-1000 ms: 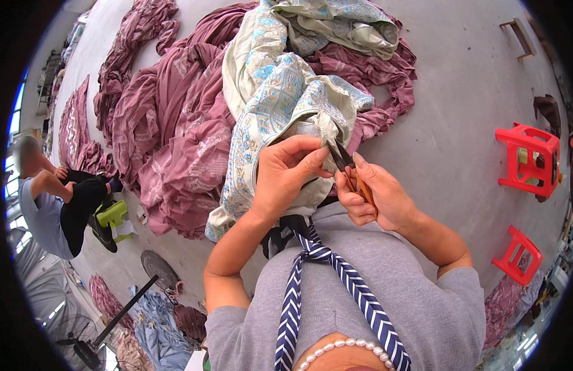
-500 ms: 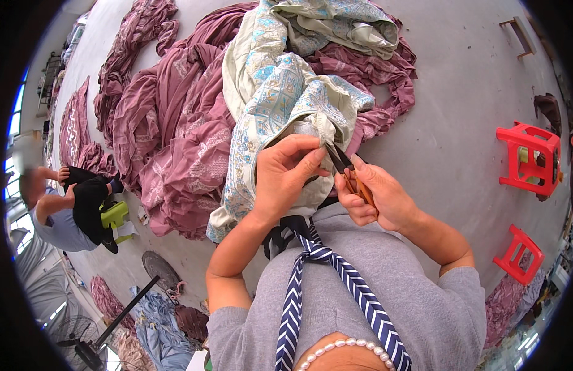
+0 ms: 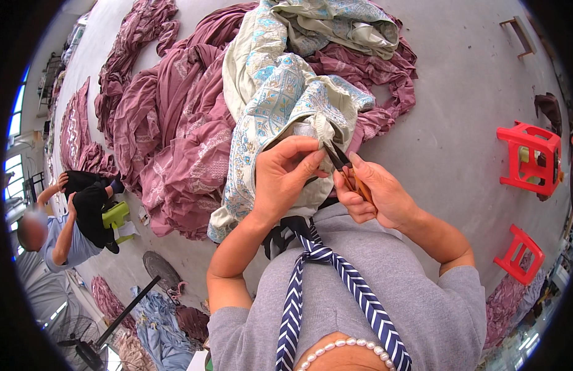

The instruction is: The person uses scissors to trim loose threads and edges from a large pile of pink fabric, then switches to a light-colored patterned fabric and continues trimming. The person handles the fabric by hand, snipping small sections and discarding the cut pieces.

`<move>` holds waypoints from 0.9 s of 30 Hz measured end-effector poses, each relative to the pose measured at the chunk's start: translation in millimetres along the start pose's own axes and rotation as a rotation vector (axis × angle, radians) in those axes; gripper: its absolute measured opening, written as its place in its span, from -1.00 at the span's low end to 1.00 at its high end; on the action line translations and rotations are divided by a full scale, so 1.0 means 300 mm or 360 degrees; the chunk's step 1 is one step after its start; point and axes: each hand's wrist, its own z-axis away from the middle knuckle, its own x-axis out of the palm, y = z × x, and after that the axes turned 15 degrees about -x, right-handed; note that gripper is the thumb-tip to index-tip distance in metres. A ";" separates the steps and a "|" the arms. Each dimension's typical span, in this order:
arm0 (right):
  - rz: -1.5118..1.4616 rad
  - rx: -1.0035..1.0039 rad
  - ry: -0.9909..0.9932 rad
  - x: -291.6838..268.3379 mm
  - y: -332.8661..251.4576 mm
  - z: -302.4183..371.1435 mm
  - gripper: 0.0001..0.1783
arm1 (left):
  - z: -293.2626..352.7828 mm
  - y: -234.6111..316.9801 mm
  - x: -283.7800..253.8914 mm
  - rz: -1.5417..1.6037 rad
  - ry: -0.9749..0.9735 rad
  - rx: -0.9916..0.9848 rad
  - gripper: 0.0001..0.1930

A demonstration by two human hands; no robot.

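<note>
Across my lap and out in front lies a pale green fabric (image 3: 271,93) with a blue and gold pattern. My left hand (image 3: 286,170) pinches a gathered bit of its edge between thumb and fingers. In my right hand (image 3: 379,191) is a pair of thread snips (image 3: 348,170) with dark blades and orange-brown handles. The blade tips point up and left, close to the pinched edge; whether they touch it I cannot tell. Beneath and beside the patterned cloth is a big heap of mauve fabric (image 3: 187,117).
Two red plastic stools (image 3: 531,161) stand at the right. To the left, a person (image 3: 64,229) sits on a green stool (image 3: 116,215). A floor fan (image 3: 82,346) and a blue fabric pile (image 3: 163,321) are at the lower left. Grey floor (image 3: 453,93) shows at right.
The seated person at the left has leaned back and lower. My hands, the snips and the patterned fabric have barely moved.
</note>
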 end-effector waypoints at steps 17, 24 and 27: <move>0.0289 -0.0194 0.0014 0.001 0.002 -0.004 -0.50 | 0.005 -0.013 -0.005 -0.0792 0.0191 0.0458 -0.87; 0.0312 -0.0189 -0.0001 -0.009 0.003 -0.002 -0.49 | 0.004 -0.010 -0.001 -0.0729 0.0232 0.0450 -0.87; 0.0266 -0.0152 -0.0006 -0.006 -0.002 -0.002 -0.48 | 0.004 -0.009 0.002 -0.0781 0.0282 0.0490 -0.87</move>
